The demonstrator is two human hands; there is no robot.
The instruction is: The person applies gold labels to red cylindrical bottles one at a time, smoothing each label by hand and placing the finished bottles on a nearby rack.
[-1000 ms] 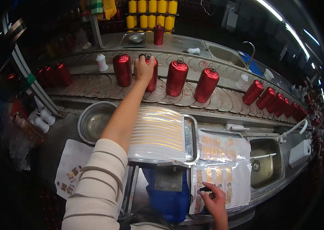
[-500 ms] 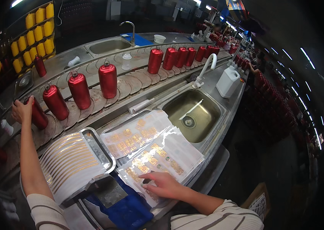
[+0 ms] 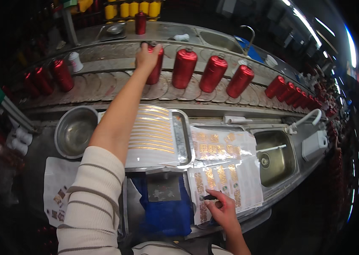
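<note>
Bottle [image 3: 156,70], metallic red, stands on the far conveyor [image 3: 107,85], its neck inside the left grip [image 3: 146,59].
Off-centre pressure up there could topple it toward the neighbouring bottle [image 3: 184,69] at right; the right grip [image 3: 225,210] is narrowly parted over the decal sheet [image 3: 230,182], its hold on the small dark piece [image 3: 210,197] unclear. The metal bowl [image 3: 63,129] and gold-striped sheet [image 3: 152,131] crowd the left forearm [image 3: 120,119].

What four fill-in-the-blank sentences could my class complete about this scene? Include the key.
1. The left hand is at the top of a bottle coloured ____.
2. The right hand is over printed sheets whose shiny designs are ____.
3. Those sheets lie to the ____ of the round bowl.
4. The background containers are ____.

Key: red; gold; right; yellow.
</note>
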